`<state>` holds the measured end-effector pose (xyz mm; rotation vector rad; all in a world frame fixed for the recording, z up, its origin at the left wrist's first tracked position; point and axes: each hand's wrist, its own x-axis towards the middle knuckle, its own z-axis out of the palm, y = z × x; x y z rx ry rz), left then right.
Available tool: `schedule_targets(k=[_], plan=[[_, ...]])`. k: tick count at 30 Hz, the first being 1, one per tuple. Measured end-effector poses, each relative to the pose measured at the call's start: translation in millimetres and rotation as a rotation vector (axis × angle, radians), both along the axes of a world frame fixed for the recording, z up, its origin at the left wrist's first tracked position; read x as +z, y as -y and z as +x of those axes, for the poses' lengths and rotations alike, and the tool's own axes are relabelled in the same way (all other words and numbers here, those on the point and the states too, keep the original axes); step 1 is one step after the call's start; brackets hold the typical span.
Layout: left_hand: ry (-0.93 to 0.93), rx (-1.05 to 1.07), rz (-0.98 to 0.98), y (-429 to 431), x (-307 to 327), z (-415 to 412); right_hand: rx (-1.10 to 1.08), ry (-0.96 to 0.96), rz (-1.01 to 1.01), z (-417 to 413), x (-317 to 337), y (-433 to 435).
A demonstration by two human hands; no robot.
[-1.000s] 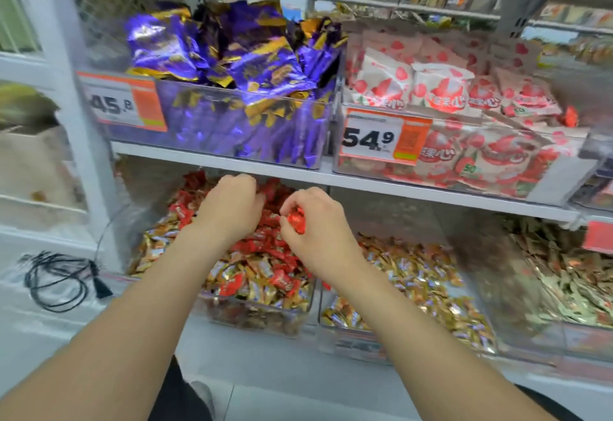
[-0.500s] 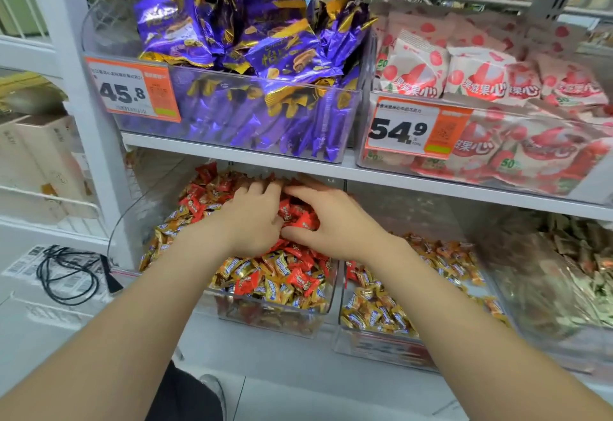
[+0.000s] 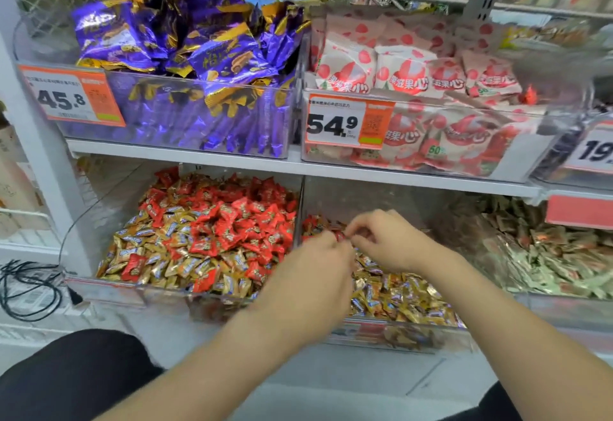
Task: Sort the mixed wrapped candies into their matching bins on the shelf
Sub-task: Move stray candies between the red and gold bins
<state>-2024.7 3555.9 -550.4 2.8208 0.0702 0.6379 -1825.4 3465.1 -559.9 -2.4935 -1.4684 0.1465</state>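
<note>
On the lower shelf, the left clear bin (image 3: 109,291) holds a mix of red candies (image 3: 229,221) and gold candies (image 3: 156,261). The middle bin (image 3: 398,334) holds gold candies (image 3: 401,294), with a few red ones (image 3: 311,221) at its back left. Both hands are over the middle bin's back left part. My left hand (image 3: 315,271) is curled, and a red wrapper (image 3: 340,236) shows at its fingertips. Close to its right, my right hand (image 3: 391,241) pinches something reddish between thumb and fingers; the motion blur hides what exactly.
The upper shelf carries a bin of purple packets (image 3: 199,55) and a bin of pink-white packets (image 3: 408,78), both with price tags. A third lower bin with green-gold candies (image 3: 557,254) stands at the right. A black cable (image 3: 30,288) lies at the far left.
Both hands have left the red pile in the left bin and moved right, over the middle bin. The camera has swung closer and slightly right.
</note>
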Motion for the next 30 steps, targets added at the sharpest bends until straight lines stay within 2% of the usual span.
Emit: schedule_targets(k=[2, 4, 8, 11, 14, 19, 21, 24, 26, 30], plan=[[-0.277, 0.062, -0.009, 17.8, -20.3, 14.0, -0.003, 0.022, -0.184, 12.0, -10.9, 6.1], [-0.525, 0.177, -0.080, 18.9, -35.9, 31.9, -0.008, 0.007, -0.270, 21.0, -18.5, 7.0], [-0.725, 0.354, -0.472, 7.3, -53.0, 70.2, -0.010, -0.077, -0.389, 35.5, -31.0, 6.4], [-0.747, 0.444, -0.542, 4.7, -69.7, 94.6, -0.023, -0.154, -0.440, 42.8, -39.4, 9.7], [-0.724, 0.498, -0.499, 3.5, -82.7, 110.7, -0.031, -0.157, -0.410, 48.2, -40.6, 13.8], [-0.533, 0.362, -0.386, 2.6, -88.5, 116.6, -0.093, -0.074, -0.034, 49.7, -49.5, 2.6], [-0.448, 0.355, -0.380, -3.0, -95.2, 117.8, -0.023, -0.063, 0.015, 43.1, -54.8, -8.3], [-0.416, 0.390, -0.428, -9.0, -99.3, 117.4, 0.107, -0.084, -0.118, 33.3, -61.9, -22.0], [-0.392, 0.401, -0.473, -10.8, -99.1, 115.9, 0.109, -0.112, -0.245, 33.7, -63.5, -26.8], [-0.375, 0.435, -0.524, -10.5, -97.2, 110.6, 0.091, -0.153, -0.333, 41.2, -57.5, -27.4]])
